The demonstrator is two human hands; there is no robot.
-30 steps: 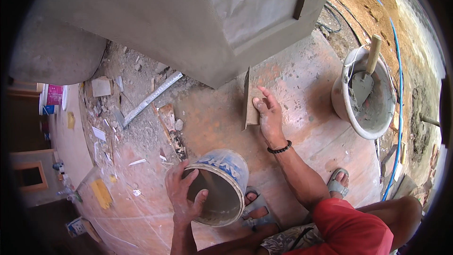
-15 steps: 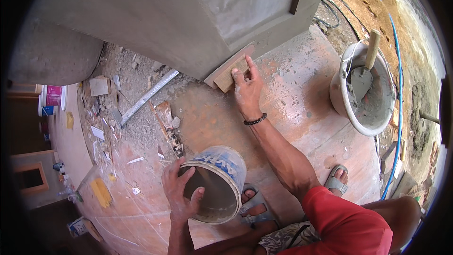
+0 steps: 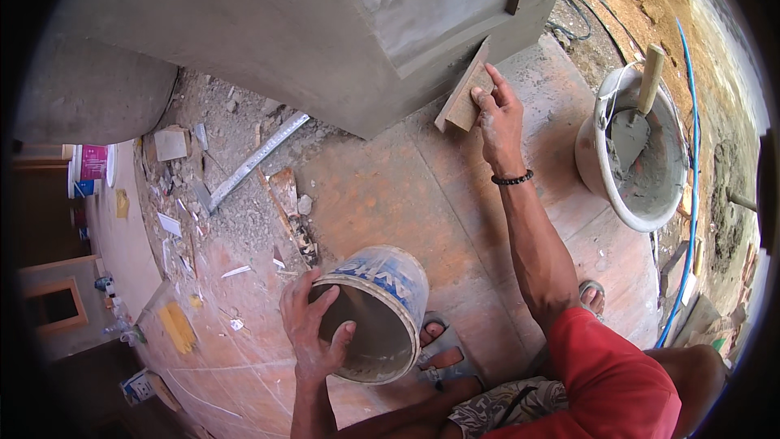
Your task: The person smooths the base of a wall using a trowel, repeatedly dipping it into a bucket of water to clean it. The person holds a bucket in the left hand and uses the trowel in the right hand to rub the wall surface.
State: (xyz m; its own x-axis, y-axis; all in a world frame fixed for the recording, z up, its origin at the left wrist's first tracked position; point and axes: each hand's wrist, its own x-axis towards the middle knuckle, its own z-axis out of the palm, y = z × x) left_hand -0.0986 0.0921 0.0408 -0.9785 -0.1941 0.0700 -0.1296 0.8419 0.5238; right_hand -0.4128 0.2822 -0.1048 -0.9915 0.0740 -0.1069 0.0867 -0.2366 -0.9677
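Note:
A wooden float (image 3: pixel 465 99), a thin board with a block handle, is gripped by the handle in my right hand (image 3: pixel 502 126). Its board stands tilted at the foot of the grey plastered wall (image 3: pixel 325 49); whether it touches is hard to tell. My left hand (image 3: pixel 313 325) has its fingers spread beside the rim of a white and blue bucket (image 3: pixel 400 272), thumb over the mouth. Murky grey shows inside that bucket. To the right, a pale bucket (image 3: pixel 591 158) holds grey mortar (image 3: pixel 658 171) and a trowel (image 3: pixel 650 85), its wooden handle leaning up.
Rubble and a metal bar (image 3: pixel 258 161) lie along the wall's left side. Broken wood (image 3: pixel 288 211) and a yellow piece (image 3: pixel 176 327) are on the tiled floor (image 3: pixel 366 203). A blue hose (image 3: pixel 691 122) runs past the mortar bucket, beside sand (image 3: pixel 630 0). My sandalled feet are close to the buckets.
My right hand has carried the float rightward and up along the wall's base, turning it steeper. Wet-looking crumbs near the wall are fewer. My left hand stays by the bucket rim.

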